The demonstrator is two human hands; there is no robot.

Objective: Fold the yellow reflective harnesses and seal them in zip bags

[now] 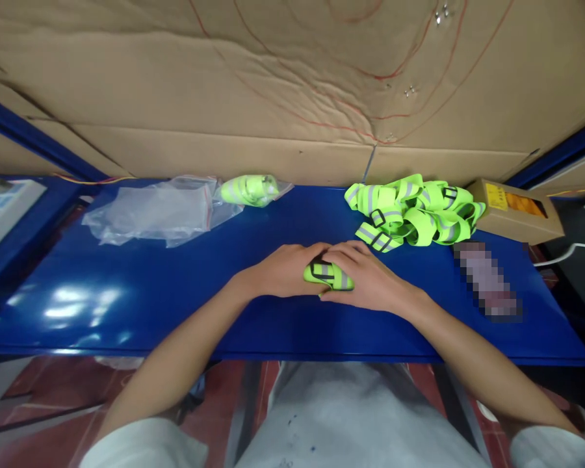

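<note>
Neon-yellow, grey-striped webbing strap roll (343,282) with black buckle hardware (322,268) sits between both hands, over the glossy blue desk (166,312); can't tell if it touches the surface. Left hand (280,270) wraps its left end, right hand (370,278) curls over the top and right side. Fingers (342,253) of both are closed in on the roll, tips meeting or nearly so above it; some are hidden, so exact contact is unclear.

Step in hand, judged from the pose: tightening or tidying the strap into a compact bundle. Next move would call for firm pressure from both sides, outer layer pinched flat, so the coil doesn't spring loose; soft webbing probably slips if one side lets go early.

Beyond the fingers to the right: loose tangled pile of neon-yellow striped webbing (425,229), then a brown open cardboard box (511,224) just beside it. Right of the fingers, nearer: pixelated oblong item (490,283), unidentifiable. Beyond the fingers to the left: neon-yellow roll in clear plastic (248,190), and further left, flat clear plastic bags (163,211).
</note>
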